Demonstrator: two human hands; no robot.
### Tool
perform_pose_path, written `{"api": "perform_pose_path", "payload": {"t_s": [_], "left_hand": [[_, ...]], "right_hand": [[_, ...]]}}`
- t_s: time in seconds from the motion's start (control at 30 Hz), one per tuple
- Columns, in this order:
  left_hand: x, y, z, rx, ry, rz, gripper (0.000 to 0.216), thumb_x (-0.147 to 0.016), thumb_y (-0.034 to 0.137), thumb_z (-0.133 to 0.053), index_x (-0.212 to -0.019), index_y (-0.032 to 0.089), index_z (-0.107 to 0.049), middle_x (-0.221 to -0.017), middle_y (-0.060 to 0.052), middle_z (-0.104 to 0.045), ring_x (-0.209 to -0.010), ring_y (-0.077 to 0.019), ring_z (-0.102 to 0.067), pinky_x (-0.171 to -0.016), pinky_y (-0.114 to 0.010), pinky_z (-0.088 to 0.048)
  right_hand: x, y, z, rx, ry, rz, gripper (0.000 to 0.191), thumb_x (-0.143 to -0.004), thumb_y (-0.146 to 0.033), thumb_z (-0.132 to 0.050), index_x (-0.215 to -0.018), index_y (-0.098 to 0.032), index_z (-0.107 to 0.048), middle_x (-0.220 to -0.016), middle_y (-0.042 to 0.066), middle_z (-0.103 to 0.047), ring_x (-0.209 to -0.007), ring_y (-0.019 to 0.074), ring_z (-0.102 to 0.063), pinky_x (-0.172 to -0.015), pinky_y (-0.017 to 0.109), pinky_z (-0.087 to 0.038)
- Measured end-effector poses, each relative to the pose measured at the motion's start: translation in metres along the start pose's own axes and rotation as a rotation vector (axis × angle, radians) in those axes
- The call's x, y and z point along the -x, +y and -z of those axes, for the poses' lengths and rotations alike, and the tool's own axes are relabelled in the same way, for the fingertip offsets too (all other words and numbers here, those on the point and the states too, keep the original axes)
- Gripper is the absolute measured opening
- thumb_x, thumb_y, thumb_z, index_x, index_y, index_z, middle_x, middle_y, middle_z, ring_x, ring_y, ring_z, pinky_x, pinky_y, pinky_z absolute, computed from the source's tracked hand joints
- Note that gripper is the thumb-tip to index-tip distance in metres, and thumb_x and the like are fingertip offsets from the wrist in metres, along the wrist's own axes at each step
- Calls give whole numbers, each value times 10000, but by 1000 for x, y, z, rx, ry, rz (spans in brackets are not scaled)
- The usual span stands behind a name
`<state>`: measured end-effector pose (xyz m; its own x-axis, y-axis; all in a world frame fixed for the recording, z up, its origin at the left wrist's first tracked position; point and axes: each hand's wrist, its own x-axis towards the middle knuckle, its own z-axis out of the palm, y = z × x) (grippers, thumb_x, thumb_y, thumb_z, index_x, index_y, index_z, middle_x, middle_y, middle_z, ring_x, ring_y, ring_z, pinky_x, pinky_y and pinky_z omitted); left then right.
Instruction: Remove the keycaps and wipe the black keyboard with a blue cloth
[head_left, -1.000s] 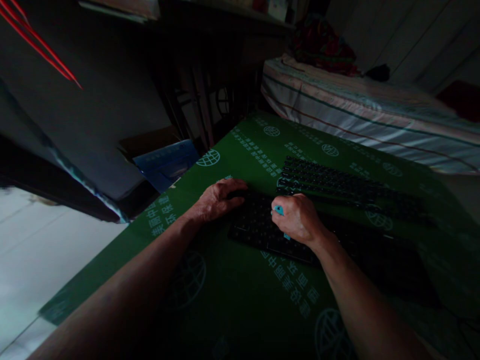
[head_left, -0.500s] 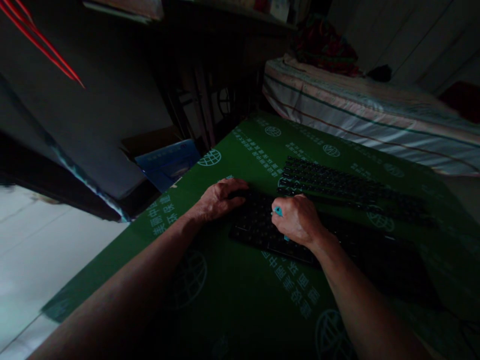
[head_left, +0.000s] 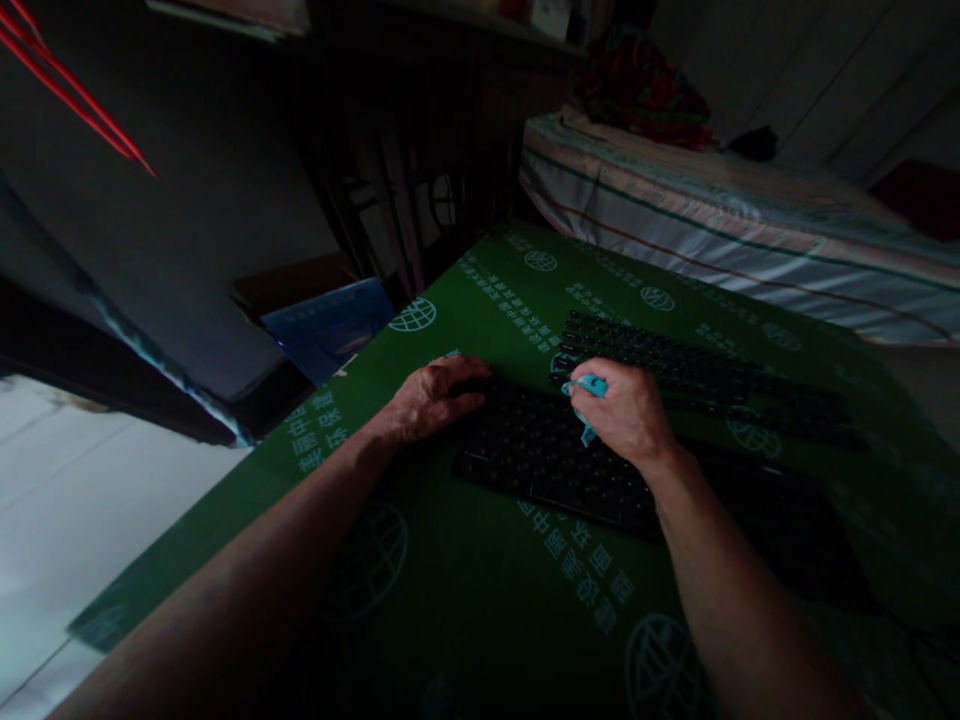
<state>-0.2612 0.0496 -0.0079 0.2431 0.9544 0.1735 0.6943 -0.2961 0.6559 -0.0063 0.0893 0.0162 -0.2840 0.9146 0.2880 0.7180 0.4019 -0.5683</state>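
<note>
A black keyboard (head_left: 555,455) lies at a slant on the green table, its surface dotted with small pale spots where the keys sit. My left hand (head_left: 439,398) is closed round its far left corner, thumb on the near side and fingers on the far side. Over the keyboard's upper middle, my right hand (head_left: 626,405) pinches a small turquoise tool (head_left: 590,387), whose lower end points down toward the keys. Whether that end touches them I cannot tell. Beyond the keyboard, several rows of black keycaps (head_left: 637,345) are laid out, partly behind my right hand.
The green table (head_left: 450,600) bears white lettering and globe prints. A striped bed (head_left: 675,200) stands behind it. On the left are a blue package (head_left: 330,325) and a red cord (head_left: 82,90). A cable (head_left: 919,645) runs off at the right.
My right hand has risen slightly and moved right and away, carrying the turquoise tool, more of which now shows. My left hand stays on the keyboard's corner. The view has shifted slightly.
</note>
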Motion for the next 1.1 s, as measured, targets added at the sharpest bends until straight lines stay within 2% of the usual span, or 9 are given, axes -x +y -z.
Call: {"api": "perform_pose_path", "payload": {"t_s": [0.13, 0.27, 0.47, 0.6, 1.1], "left_hand": [[0, -1, 0, 11, 2, -17, 372, -825, 361, -538, -1134, 183, -643, -1263, -101, -614, -1176, -254, -555, -1049, -461, -422], [0, -1, -1, 11, -2, -13, 385, -819, 364, -541, -1138, 172, -640, -1261, -112, -616, -1175, -258, -553, -1052, -467, -416], [1, 2, 0, 4, -3, -4, 382, -818, 373, -531, -1131, 184, -642, -1265, -95, -616, -1182, -260, -551, -1058, -450, -413], [1, 1, 0, 6, 1, -2, 398, -816, 385, -540, -1131, 165, -644, -1263, -106, -615, -1184, -262, -551, -1063, -425, -411], [0, 0, -1, -3, -1, 2, 384, -823, 383, -540, -1145, 202, -646, -1269, -87, -614, -1187, -256, -545, -1067, -449, -405]], "right_hand": [[0, 0, 8, -7, -142, -13, 139, -722, -240, -598, -799, -187, -700, -622, -6, -627, -562, 125, -550, -555, 240, -394], [6, -14, 4, 68, -293, 42, 124, -732, -220, -583, -767, -190, -698, -613, -6, -624, -536, 111, -514, -531, 236, -347], [13, -27, -7, 317, -303, 224, 157, -772, -210, -543, -762, -205, -700, -675, 29, -689, -603, 137, -578, -606, 267, -328], [12, -28, -2, 433, -356, 254, 163, -761, -183, -532, -704, -205, -683, -660, 35, -695, -611, 149, -594, -618, 283, -307], [12, -27, 1, 449, -348, 305, 167, -762, -147, -526, -690, -197, -668, -662, 43, -698, -616, 159, -610, -626, 299, -322]]}}
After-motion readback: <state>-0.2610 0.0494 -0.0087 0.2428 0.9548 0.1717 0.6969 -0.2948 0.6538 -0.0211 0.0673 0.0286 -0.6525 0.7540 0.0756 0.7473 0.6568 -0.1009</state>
